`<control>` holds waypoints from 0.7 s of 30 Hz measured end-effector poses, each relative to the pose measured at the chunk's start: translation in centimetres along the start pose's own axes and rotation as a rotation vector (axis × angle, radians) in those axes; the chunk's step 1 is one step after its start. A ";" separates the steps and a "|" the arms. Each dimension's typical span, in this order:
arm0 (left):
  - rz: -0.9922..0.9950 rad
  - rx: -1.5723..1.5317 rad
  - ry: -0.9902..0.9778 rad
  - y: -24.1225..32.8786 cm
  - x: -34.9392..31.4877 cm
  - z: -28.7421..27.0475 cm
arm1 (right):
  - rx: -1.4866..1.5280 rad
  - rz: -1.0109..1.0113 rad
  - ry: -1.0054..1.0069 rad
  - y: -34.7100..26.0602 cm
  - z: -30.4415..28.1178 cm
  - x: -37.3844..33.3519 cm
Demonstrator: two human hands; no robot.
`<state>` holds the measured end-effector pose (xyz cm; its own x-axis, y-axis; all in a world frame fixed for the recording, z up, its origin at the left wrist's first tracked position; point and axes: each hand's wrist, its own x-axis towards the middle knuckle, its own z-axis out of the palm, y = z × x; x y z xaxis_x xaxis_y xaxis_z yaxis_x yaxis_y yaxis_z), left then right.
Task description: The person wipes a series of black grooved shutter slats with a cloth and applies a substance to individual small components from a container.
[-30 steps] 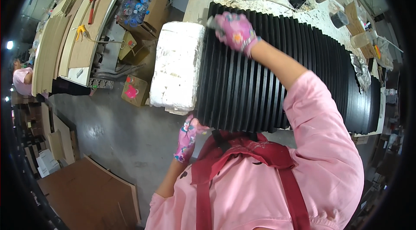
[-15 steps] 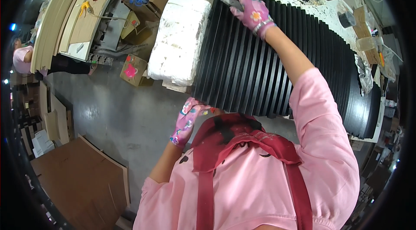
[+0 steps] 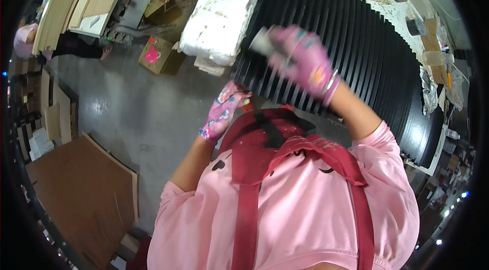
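Many long black strips (image 3: 351, 51) lie side by side on the workbench, forming a ribbed row. My right hand (image 3: 303, 59), in a pink flowered glove, is closed on a wad of pale cloth (image 3: 262, 42). It is over the strips toward their left edge and smeared by motion, and the cloth's exact kind is hard to make out. At the near left corner, my left hand (image 3: 224, 112), in a matching glove, is closed around the near end of the leftmost strip; some of its fingertips are hidden.
Left of the strips stands a white wrapped block (image 3: 219, 13). A small cardboard box (image 3: 162, 56) sits on the floor beyond it. A brown board (image 3: 84, 199) lies at lower left. A person (image 3: 66, 46) is at far left. Tape and bottles (image 3: 437, 58) line the bench's right end.
My right hand has come down along the strips toward me with the cloth. My left hand keeps to the near left corner. The view has shifted, moving the bench upward.
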<state>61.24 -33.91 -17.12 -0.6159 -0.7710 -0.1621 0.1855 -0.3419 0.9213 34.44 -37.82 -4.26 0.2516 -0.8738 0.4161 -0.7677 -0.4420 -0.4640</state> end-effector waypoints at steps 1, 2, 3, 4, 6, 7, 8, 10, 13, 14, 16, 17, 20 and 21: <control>-0.011 0.005 0.009 0.1 0.2 0.3 | -0.046 0.117 0.030 2.7 -0.4 0.2; -0.023 0.011 0.024 0.0 0.3 0.5 | -0.148 0.267 0.015 4.3 -0.3 0.7; -0.076 -0.159 0.040 0.6 0.6 1.1 | -0.271 0.264 -0.016 4.6 0.4 0.3; -0.130 -0.327 0.053 0.9 0.8 1.4 | -0.393 0.262 -0.047 4.6 1.2 -0.1; -0.159 -0.368 0.073 -0.7 0.5 0.0 | -0.331 0.081 -0.208 0.6 3.5 -0.8; -0.138 -0.325 0.051 -0.9 0.5 -0.2 | -0.289 0.010 -0.281 -1.9 4.3 -1.4; -0.120 -0.303 0.040 -1.2 0.3 -0.5 | -0.266 -0.089 -0.308 -4.2 4.5 -2.3; -0.055 -0.504 -0.054 -2.0 0.2 -0.9 | -0.116 -0.189 -0.265 -5.6 4.4 -3.0; -0.064 -0.489 -0.023 -1.2 0.1 -0.2 | -0.152 0.031 -0.205 -4.0 3.1 -1.1; -0.124 -0.252 0.066 -0.7 0.3 0.4 | -0.277 0.027 -0.128 -2.9 3.9 -1.5; -0.060 -0.143 0.046 -2.1 0.6 -0.3 | -0.152 0.057 -0.293 -4.1 4.4 -1.6; -0.110 -0.177 -0.013 -1.9 0.6 -1.0 | -0.196 -0.045 -0.300 -4.7 4.5 -1.8; -0.098 0.041 -0.072 -0.3 0.4 -1.0 | -0.024 -0.067 -0.362 -4.0 3.1 -1.8; -0.037 0.132 -0.069 -0.5 0.4 -1.1 | -0.091 -0.059 -0.220 -1.9 2.2 -1.0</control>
<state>61.76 -34.68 -18.06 -0.6725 -0.7189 -0.1759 0.0624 -0.2919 0.9544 36.92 -36.59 -5.51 0.4122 -0.8746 0.2552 -0.7956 -0.4820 -0.3671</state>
